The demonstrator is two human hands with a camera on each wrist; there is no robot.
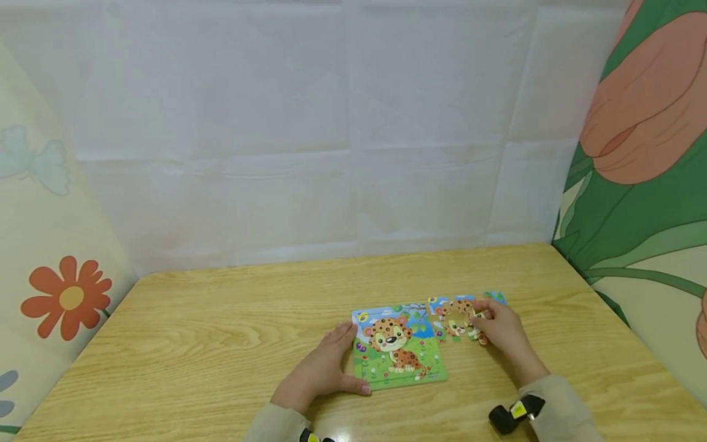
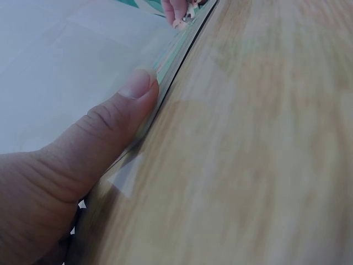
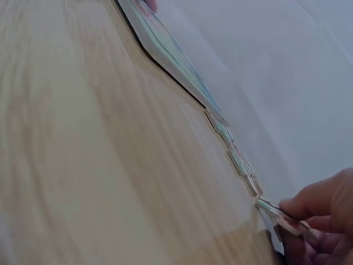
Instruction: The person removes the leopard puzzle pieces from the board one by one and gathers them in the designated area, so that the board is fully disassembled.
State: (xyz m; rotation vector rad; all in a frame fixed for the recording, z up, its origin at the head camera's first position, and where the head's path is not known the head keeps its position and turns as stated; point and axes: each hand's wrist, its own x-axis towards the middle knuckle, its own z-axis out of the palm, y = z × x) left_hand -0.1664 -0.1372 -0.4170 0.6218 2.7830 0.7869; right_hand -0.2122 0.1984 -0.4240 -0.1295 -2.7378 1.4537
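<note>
A square puzzle board (image 1: 400,350) with a printed spotted leopard cub on grass lies on the wooden table. My left hand (image 1: 326,368) rests at its left side, fingers along that edge and thumb (image 2: 124,105) touching the near edge. Right of the board, loose puzzle pieces (image 1: 439,305) lie close together and show parts of the same leopard. My right hand (image 1: 502,331) pinches a puzzle piece (image 3: 287,223) between thumb and fingers at the right end of these pieces; the fingers partly hide it.
The wooden table (image 1: 221,344) extends left of the board and in front of it. A white cloth (image 1: 248,135) hangs behind the far edge. Flower-painted panels (image 1: 635,245) stand at both sides. A black band device (image 1: 516,414) sits on the right sleeve.
</note>
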